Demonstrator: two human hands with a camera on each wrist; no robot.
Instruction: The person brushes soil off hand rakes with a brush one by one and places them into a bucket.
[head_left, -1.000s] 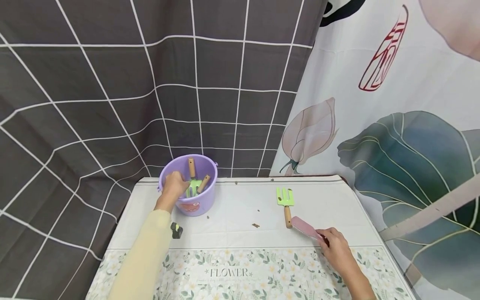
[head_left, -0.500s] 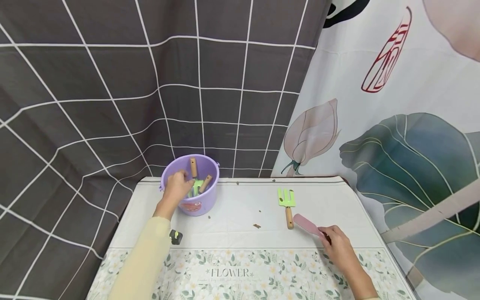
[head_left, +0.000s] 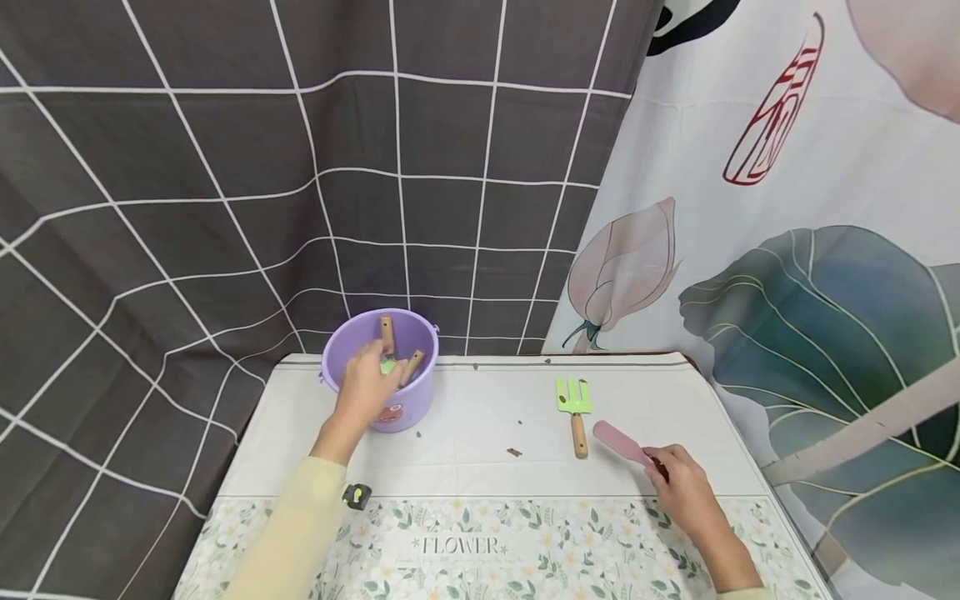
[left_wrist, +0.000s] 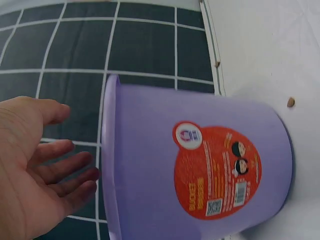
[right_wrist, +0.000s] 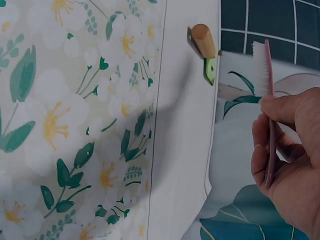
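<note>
Pink brush (head_left: 621, 442) gripped in right hand (head_left: 682, 485), lower right of head frame.
Long axis runs from hand toward upper left, tip near but apart from green hand fork (head_left: 578, 429); right hand is nearer to fork. Slim pink back, pale bristles. Left hand (head_left: 366, 383): relaxed, holding nothing, at purple bucket (head_left: 417, 408), left of centre.
</note>
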